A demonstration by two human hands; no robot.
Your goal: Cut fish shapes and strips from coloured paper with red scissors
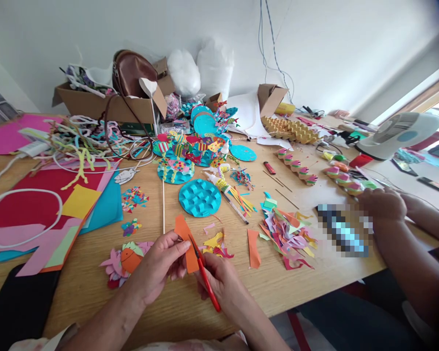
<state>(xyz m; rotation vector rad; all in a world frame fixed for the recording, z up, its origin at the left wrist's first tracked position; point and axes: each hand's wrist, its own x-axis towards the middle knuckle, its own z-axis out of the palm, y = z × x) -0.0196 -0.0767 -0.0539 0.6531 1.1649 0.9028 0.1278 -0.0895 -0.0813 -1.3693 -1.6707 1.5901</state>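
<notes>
My left hand (170,256) pinches a strip of orange paper (183,229) above the near part of the table. In my right hand (219,278) is a pair of red-handled scissors (208,282), their dark blades lying against the strip. How far the blades are cut into the paper, I cannot tell. Left of my left hand lies a pile of paper cutouts with an orange fish shape (130,260). Beyond the strip rests a round blue disc (199,197) covered with curled paper scales. Another orange paper piece (253,248) is to the right of my right hand.
Paper scraps (287,234) are heaped at right. Coloured paper sheets (18,195) and a white cable (60,209) cover the left side. Finished-looking fish decorations (193,148) and a cardboard box (95,107) stand behind. Another person's hands (384,204) work at far right.
</notes>
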